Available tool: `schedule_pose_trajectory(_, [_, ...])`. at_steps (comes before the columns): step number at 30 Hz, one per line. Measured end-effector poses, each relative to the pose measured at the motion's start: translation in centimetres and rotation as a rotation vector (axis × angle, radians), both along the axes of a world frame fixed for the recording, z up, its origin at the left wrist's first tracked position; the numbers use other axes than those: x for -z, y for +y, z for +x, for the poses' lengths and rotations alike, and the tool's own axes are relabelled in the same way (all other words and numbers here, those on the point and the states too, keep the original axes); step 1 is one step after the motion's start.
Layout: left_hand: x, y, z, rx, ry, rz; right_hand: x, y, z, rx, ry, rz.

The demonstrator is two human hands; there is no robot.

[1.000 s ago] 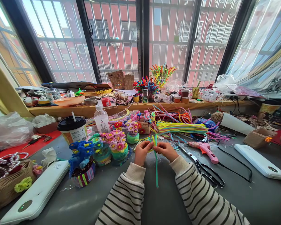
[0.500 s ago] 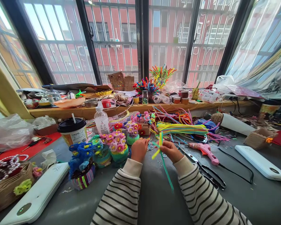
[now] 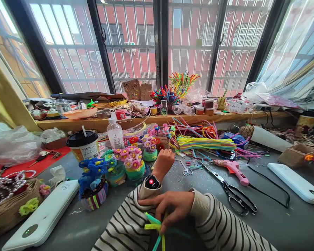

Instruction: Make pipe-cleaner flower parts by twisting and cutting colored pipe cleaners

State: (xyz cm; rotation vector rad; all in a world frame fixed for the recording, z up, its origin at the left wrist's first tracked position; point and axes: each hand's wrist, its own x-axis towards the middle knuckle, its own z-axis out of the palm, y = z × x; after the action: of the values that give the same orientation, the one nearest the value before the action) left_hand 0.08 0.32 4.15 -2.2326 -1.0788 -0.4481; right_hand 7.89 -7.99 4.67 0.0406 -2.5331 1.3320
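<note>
My left hand (image 3: 165, 161) is a loose fist over the table, just right of a small pot of pink flowers (image 3: 150, 144). Its fingertips and palm face away, so anything inside is hidden. A ring shows on one finger, and a smartwatch (image 3: 152, 182) with a lit screen sits on that wrist. Closer to me, my right hand (image 3: 174, 206) pinches fuzzy yellow and teal pipe cleaners (image 3: 154, 226) crossed into a small bunch. One finger of it stretches against my left sleeve cuff, which is pushed back from the watch.
Small scissors (image 3: 186, 169), large scissors (image 3: 231, 195) and a pink glue gun (image 3: 234, 170) with a trailing cord lie to the right. Yellow-green pipe cleaners (image 3: 206, 143) lie behind. Left are a blue flower pot (image 3: 93, 184), a lidded cup (image 3: 83, 144) and a white power bank (image 3: 43, 216).
My right hand has moved toward me and left, with the pipe cleaners, onto my left cuff. My left hand has shifted slightly right and up, and the watch is now uncovered.
</note>
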Motion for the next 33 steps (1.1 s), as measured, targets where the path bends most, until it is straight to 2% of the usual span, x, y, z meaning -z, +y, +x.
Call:
schedule_pose_trajectory(7, [0.0, -0.3, 0.0, 0.033, 0.035, 0.02, 0.5, 0.0, -0.5, -0.085, 0.004, -0.066])
schedule_pose_trajectory(18, [0.1, -0.6, 0.2, 0.045, 0.04, -0.016, 0.3, 0.0, -0.2, -0.052, 0.017, -0.118])
schedule_pose_trajectory(24, [0.5, -0.6, 0.3, 0.052, 0.019, -0.051, 0.0, -0.1, 0.0, 0.007, -0.062, -0.168])
schedule_pose_trajectory(30, [0.8, -0.7, 0.4, 0.057, -0.02, -0.084, -0.1, -0.2, 0.0, 0.017, -0.048, -0.203])
schedule_pose_trajectory(33, [1.1, -0.8, 0.2, 0.075, -0.132, -0.146, 0.1, 0.3, 0.6, 0.121, -0.014, -0.249])
